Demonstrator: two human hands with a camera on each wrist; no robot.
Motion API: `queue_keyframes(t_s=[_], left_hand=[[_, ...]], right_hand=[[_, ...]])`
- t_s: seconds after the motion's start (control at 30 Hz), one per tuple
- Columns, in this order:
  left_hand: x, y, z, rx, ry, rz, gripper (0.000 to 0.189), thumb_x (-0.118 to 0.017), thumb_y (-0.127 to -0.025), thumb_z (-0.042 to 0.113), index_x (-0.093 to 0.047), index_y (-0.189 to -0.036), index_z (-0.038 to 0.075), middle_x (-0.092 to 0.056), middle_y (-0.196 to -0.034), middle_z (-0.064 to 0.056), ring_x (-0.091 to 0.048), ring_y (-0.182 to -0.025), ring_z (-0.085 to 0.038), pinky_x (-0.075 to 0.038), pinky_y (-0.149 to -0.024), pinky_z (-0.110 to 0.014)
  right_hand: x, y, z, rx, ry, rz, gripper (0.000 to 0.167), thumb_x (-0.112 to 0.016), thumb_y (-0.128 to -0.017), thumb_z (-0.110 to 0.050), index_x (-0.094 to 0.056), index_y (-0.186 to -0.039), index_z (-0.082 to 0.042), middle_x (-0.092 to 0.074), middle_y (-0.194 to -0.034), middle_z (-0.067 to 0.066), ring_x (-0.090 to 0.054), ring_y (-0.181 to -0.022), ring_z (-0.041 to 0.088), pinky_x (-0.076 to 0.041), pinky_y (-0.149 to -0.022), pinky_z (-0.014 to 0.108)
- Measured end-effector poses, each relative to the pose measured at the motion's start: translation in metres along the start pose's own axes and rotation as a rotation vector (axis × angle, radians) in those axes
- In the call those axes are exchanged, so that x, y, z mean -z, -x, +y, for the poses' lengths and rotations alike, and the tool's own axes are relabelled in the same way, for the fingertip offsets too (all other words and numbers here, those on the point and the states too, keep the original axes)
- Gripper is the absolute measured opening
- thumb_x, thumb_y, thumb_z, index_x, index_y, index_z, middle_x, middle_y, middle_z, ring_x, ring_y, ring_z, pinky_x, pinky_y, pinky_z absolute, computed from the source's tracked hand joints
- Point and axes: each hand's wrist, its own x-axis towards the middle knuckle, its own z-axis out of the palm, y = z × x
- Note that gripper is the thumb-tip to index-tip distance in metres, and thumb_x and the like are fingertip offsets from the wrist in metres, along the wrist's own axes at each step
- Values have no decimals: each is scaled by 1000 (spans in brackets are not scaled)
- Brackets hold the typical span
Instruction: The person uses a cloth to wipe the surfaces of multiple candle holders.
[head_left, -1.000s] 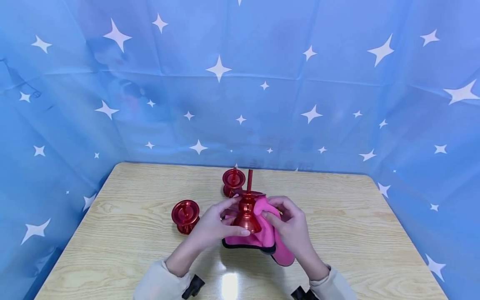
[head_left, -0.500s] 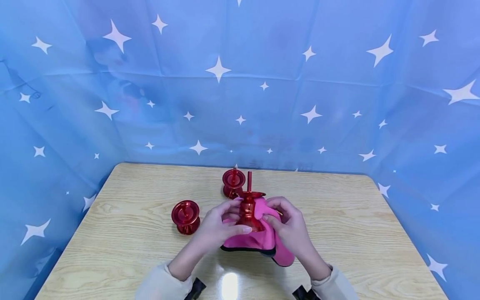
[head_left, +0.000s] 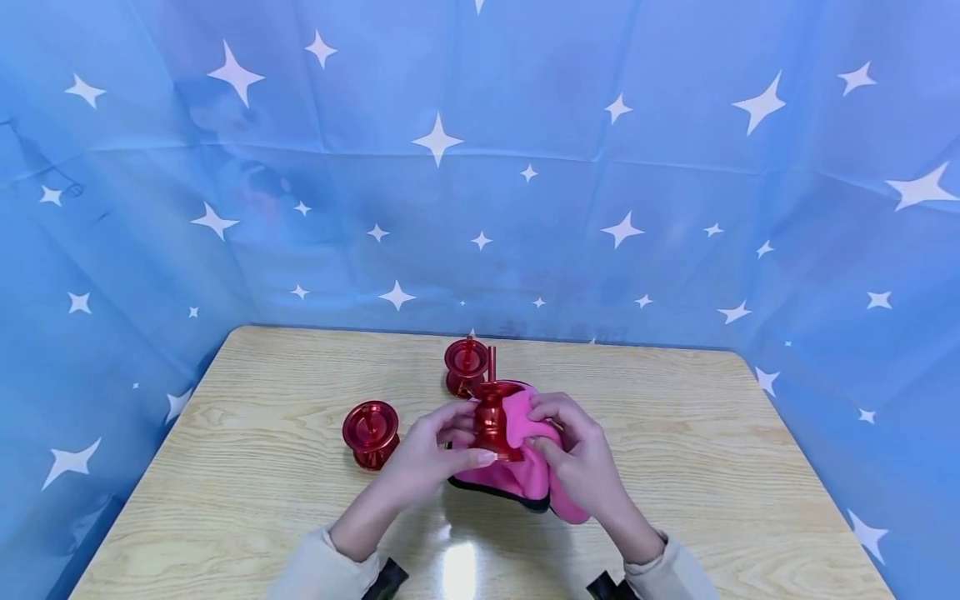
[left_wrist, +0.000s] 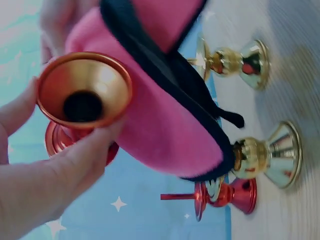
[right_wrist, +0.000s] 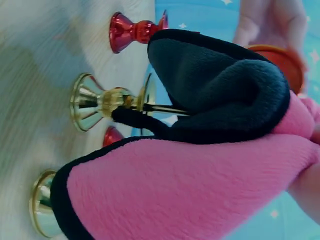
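Note:
My left hand (head_left: 427, 462) grips a red metal candle holder (head_left: 491, 421), with the thumb at its base and fingers along the far side. Above its dish a thin red stem points up. In the left wrist view the holder's hollow underside (left_wrist: 111, 87) faces the camera, orange-gold around a dark hole. A pink cloth (head_left: 536, 483) with black edging and a grey reverse (right_wrist: 210, 85) is pinched in my right hand (head_left: 581, 450). Its upper fold lies against the holder's right side, and the rest hangs down below both hands.
Two more red candle holders stand on the wooden table, one at left (head_left: 371, 427), one behind (head_left: 467, 358). Beyond the cloth in the left wrist view stand two gold candle holders, one nearer (left_wrist: 252, 155) and one farther (left_wrist: 230, 61). A starred blue curtain (head_left: 480, 183) hangs behind.
The held candle holder has shifted slightly left and its stem has dipped a little. The cloth's upper fold now covers more of the holder's right side. The standing holders have stayed put.

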Motion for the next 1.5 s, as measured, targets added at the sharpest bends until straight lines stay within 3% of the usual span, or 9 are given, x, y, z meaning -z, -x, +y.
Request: queue_keyframes(t_s=[0.13, 0.23, 0.37, 0.63, 0.8, 0.97, 1.13, 1.37, 1.5], left_hand=[[3, 1, 3, -33, 170, -89, 63, -71, -80, 14, -40, -132, -4, -51, -118, -18, -53, -105, -28, -47, -88, -30], [3, 1, 6, -57, 194, -117, 63, -71, -80, 13, -39, -132, -6, -50, -120, -20, -52, -106, -29, -46, -89, -32], [-2, 1, 6, -40, 42, -37, 62, -72, -78, 14, -42, -129, -5, -53, -114, -17, -53, -104, -28, -47, -89, -35], [-9, 0, -1, -51, -215, 76, 60, -74, -76, 12, -45, -125, -5, -57, -106, -13, -57, -96, -25, -50, -83, -33], [-4, 3, -3, -30, -67, 7, 59, -72, -79, 13, -43, -127, -6, -55, -108, -14, -55, -97, -25, -49, -82, -30], [2, 5, -1, -31, 151, -90, 61, -70, -81, 14, -39, -130, -7, -50, -118, -18, -52, -104, -27, -47, -87, -29], [-2, 5, 3, -52, 123, -67, 63, -73, -77, 11, -41, -129, -5, -51, -116, -17, -51, -105, -27, -45, -91, -30], [-11, 5, -2, -83, -168, 60, 58, -76, -74, 13, -47, -123, -1, -57, -105, -11, -55, -98, -24, -49, -84, -32], [-6, 6, -4, -59, -79, 10, 56, -73, -77, 12, -46, -124, -2, -55, -108, -12, -54, -100, -24, -48, -86, -32]], right_hand=[[2, 2, 5, -122, -12, -9, 28, -51, -71, 28, -53, -90, 7, -54, -105, 18, -57, -93, 12, -50, -71, 19], [2, 2, 6, -192, -25, -13, 25, -51, -74, 26, -53, -91, 7, -53, -104, 19, -57, -89, 10, -50, -68, 20], [3, 1, 2, -166, -18, 10, 26, -52, -73, 26, -54, -89, 6, -54, -103, 18, -58, -89, 11, -50, -71, 20], [-3, 0, -7, 69, 26, -48, 34, -54, -67, 28, -56, -90, 2, -54, -102, 19, -56, -92, 13, -50, -74, 19], [-3, 0, -1, 75, 30, -61, 35, -54, -67, 30, -55, -90, 3, -53, -101, 20, -54, -96, 13, -49, -77, 19], [0, 2, 7, -81, 23, -53, 30, -51, -70, 29, -52, -90, 7, -53, -100, 19, -55, -93, 9, -50, -71, 19], [1, 5, 7, -181, 18, -28, 26, -51, -72, 26, -53, -90, 7, -55, -100, 17, -57, -92, 9, -50, -74, 20], [-1, 5, -3, 1, 32, -40, 36, -53, -68, 30, -56, -90, 2, -54, -100, 17, -55, -94, 13, -51, -76, 21], [-1, 5, -6, 55, 46, -46, 38, -54, -67, 30, -56, -92, 2, -54, -100, 17, -55, -94, 13, -51, -76, 20]])
